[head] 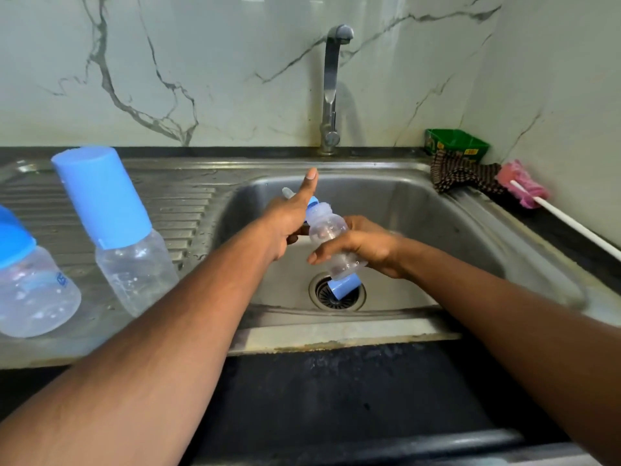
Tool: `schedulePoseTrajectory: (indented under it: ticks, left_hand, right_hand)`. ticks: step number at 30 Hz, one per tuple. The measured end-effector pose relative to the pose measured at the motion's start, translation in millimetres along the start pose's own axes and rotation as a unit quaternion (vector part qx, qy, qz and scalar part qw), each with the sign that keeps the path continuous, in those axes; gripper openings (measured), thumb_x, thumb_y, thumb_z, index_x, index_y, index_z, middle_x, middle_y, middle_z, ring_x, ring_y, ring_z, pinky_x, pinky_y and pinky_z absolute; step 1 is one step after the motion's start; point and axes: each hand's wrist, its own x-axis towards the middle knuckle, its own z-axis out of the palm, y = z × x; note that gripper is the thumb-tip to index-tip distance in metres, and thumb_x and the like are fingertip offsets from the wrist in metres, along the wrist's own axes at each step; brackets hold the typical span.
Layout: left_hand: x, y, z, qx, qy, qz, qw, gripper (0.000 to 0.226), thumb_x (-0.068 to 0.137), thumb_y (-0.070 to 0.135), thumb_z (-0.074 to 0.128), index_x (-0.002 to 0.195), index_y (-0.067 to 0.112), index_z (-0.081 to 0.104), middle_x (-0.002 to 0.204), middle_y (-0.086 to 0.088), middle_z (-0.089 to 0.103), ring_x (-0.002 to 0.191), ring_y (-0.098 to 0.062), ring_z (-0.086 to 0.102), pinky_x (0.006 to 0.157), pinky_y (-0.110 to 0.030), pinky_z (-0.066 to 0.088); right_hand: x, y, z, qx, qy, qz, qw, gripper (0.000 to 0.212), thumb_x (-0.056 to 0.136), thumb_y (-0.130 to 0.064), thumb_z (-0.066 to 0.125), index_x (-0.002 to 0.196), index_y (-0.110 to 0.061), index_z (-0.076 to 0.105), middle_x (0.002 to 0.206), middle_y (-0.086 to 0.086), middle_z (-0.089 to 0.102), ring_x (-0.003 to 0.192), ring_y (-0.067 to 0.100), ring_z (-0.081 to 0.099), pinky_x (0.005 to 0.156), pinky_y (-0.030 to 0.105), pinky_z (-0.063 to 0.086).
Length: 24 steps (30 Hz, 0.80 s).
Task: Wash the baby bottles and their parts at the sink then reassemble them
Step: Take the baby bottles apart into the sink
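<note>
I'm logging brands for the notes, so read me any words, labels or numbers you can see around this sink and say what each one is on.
Nothing here can be read in full.
Short clear plastic baby bottle with blue cap: blue printed mark on its side, too blurred to read.
Green cardboard box in the back corner: yellow printed patches, too small to read.
Clear bottle held over the steel sink by the right hand: no print visible.
</note>
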Motion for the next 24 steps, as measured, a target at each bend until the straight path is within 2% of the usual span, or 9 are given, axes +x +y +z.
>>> schedulePoseTrajectory:
  ticks: [2,4,6,8,11,13,15,21,24]
  left_hand:
    - [-0.4,0.5,0.2,0.011,0.003,0.002,1.0,0.068,0.08,0.081,0.045,0.103,0.018,0.061,0.086,0.0,0.061,0.063,-0.012,0.052,0.074,-0.029,0.039]
    - [-1.4,-0.2,-0.3,0.029,-0.006,0.006,1.0,0.065,0.082,0.079,0.044,0.097,0.018,0.06,0.083,-0.001,0.058,0.062,-0.012,0.05,0.073,-0.029,0.04]
    - [-0.8,-2.3,0.0,0.065,-0.014,0.019,0.998,0.061,0.086,0.073,0.047,0.101,0.016,0.061,0.086,-0.001,0.06,0.07,-0.014,0.053,0.073,-0.029,0.042]
    - [1.1,-5.8,-0.5,0.104,-0.026,0.038,0.993,0.049,0.091,0.064,0.052,0.099,0.015,0.059,0.092,-0.003,0.062,0.077,-0.017,0.057,0.072,-0.029,0.044]
    - [3.9,-10.2,-3.7,0.236,-0.054,0.088,0.966,0.036,0.092,0.052,0.059,0.088,0.017,0.051,0.092,-0.007,0.059,0.076,-0.023,0.06,0.071,-0.028,0.046]
    - [4.0,-10.0,-4.7,0.31,-0.083,0.091,0.943,0.033,0.092,0.045,0.064,0.094,0.015,0.05,0.087,-0.008,0.057,0.074,-0.025,0.06,0.064,-0.027,0.047]
    - [2.0,-9.6,-4.1,0.321,-0.11,0.061,0.939,0.03,0.092,0.036,0.067,0.103,0.013,0.052,0.084,-0.008,0.057,0.069,-0.022,0.06,0.052,-0.023,0.041]
    - [0.6,-9.6,-1.9,0.335,-0.124,0.054,0.933,0.035,0.089,0.019,0.072,0.115,0.011,0.051,0.094,-0.013,0.055,0.063,-0.019,0.051,0.052,-0.023,0.037]
    - [-0.1,-8.5,0.7,0.337,-0.11,0.073,0.932,0.046,0.09,0.021,0.072,0.126,0.01,0.046,0.102,-0.012,0.056,0.076,-0.027,0.055,0.063,-0.029,0.043]
  right_hand:
    - [2.5,1.6,-1.3,0.023,0.024,0.009,0.999,0.063,0.05,-0.024,0.088,0.109,-0.008,0.072,0.087,0.009,0.07,0.082,0.024,0.067,0.089,0.051,0.056]
    - [0.9,1.8,-1.1,0.003,0.022,0.016,1.0,0.045,0.062,-0.017,0.087,0.101,-0.004,0.07,0.084,0.013,0.071,0.079,0.027,0.07,0.085,0.05,0.059]
    - [-0.9,-0.1,1.3,-0.077,0.041,0.025,0.996,0.028,0.074,-0.027,0.085,0.086,-0.01,0.067,0.077,0.007,0.071,0.069,0.019,0.07,0.075,0.037,0.061]
    - [1.5,0.4,4.2,-0.155,0.045,0.048,0.986,0.029,0.082,-0.041,0.078,0.083,-0.019,0.06,0.078,0.001,0.068,0.067,0.014,0.066,0.068,0.028,0.055]
    - [8.1,12.6,5.0,-0.215,0.006,0.132,0.968,0.039,0.088,-0.04,0.071,0.109,-0.013,0.054,0.105,0.008,0.064,0.09,0.024,0.068,0.08,0.038,0.058]
    - [9.1,20.8,4.4,-0.295,-0.049,0.202,0.933,0.056,0.088,-0.034,0.072,0.128,-0.005,0.046,0.122,0.014,0.058,0.106,0.031,0.064,0.084,0.043,0.058]
    - [8.7,25.4,4.1,-0.342,-0.081,0.237,0.906,0.061,0.09,-0.03,0.071,0.136,-0.005,0.039,0.126,0.015,0.055,0.108,0.029,0.06,0.089,0.043,0.056]
    - [17.1,36.6,2.2,-0.419,-0.094,0.228,0.874,0.072,0.093,-0.03,0.069,0.147,-0.011,0.025,0.145,0.012,0.042,0.115,0.029,0.053,0.096,0.04,0.053]
    - [16.0,27.1,-2.2,-0.404,-0.086,0.196,0.89,0.062,0.093,-0.024,0.068,0.144,-0.008,0.036,0.139,0.012,0.05,0.107,0.027,0.053,0.095,0.038,0.051]
